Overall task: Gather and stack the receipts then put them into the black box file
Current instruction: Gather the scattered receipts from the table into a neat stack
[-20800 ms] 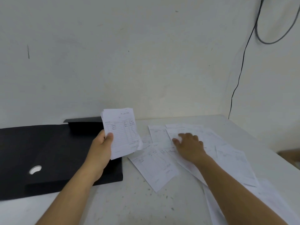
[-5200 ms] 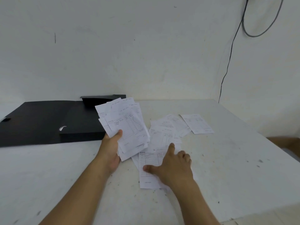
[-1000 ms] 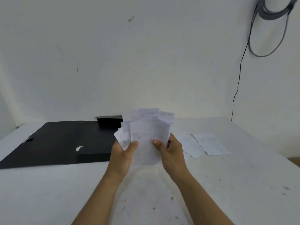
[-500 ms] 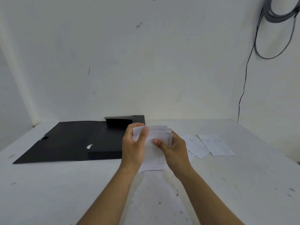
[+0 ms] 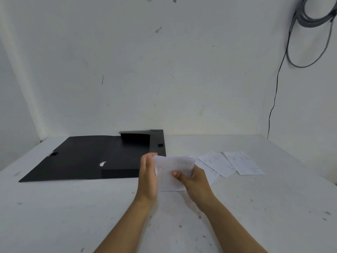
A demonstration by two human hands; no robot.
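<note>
A stack of white receipts [image 5: 169, 167] stands upright on the table between both hands. My right hand [image 5: 193, 179] grips the stack from the right, thumb on its front. My left hand [image 5: 148, 177] lies flat against the stack's left edge with fingers straight. The black box file [image 5: 87, 157] lies open on the table to the left, its lid flat and its tray just behind my left hand. Three loose receipts [image 5: 217, 164] lie flat to the right of the hands, the farthest one [image 5: 242, 162] nearest the wall.
The white table [image 5: 73, 212] has small dark specks and meets a white wall at the back. A dark cable [image 5: 273, 99] hangs down the wall at the right, with a coil above.
The fanned receipts have been squared into a tight stack. My left hand has gone from gripping the stack to pressing flat against its left edge. The stack has dropped onto the table.
</note>
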